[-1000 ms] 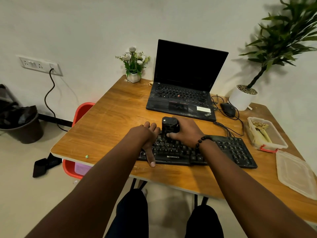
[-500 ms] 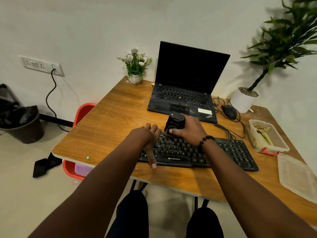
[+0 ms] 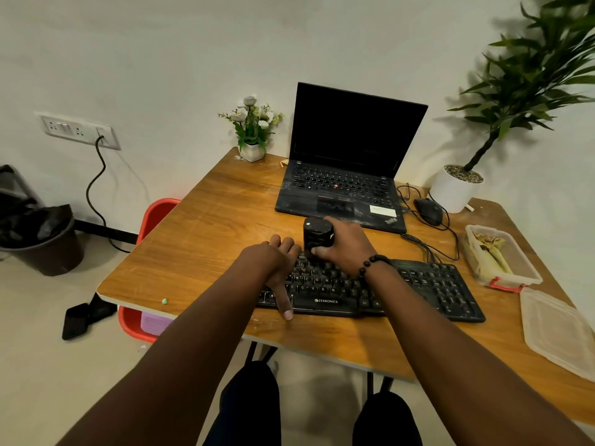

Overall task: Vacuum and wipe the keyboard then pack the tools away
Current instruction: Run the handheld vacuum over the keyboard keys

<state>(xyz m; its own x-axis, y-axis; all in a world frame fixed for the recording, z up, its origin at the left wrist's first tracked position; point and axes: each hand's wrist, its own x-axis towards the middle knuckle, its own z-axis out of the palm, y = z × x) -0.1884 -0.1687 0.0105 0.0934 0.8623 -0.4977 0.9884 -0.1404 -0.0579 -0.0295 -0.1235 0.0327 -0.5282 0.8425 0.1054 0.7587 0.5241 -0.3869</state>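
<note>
**Q:** On the wooden desk (image 3: pixel 206 226), which step does the figure show?

**A:** Vacuuming. The black keyboard (image 3: pixel 428 284) lies near the front edge, just in front of the open laptop (image 3: pixel 347 175). The right hand (image 3: pixel 349 247) is closed around a small black cylindrical vacuum (image 3: pixel 317 235), held upright at the keyboard's rear rows, left of centre. Whether its base touches the keys cannot be told; the fingers hide it.

**Q:** And the left hand (image 3: pixel 278 262)?

**A:** It grips nothing. It lies flat over the keyboard's left end, thumb reaching past the front edge onto the desk, apparently bracing the keyboard.

**Q:** How is the step done well?

**A:** As a judgement: keep the vacuum upright and low over the keys, work row by row from left to right, and overlap the passes. The bracing hand should hold the keyboard steady and shift aside so that the keys beneath it are also covered. Light pressure is advisable, so that keycaps are not dislodged.

**Q:** Where do the tools go afterwards?

**A:** Probably the open plastic container (image 3: pixel 515 278) at the right, its lid (image 3: pixel 553 333) lying beside it.
</note>
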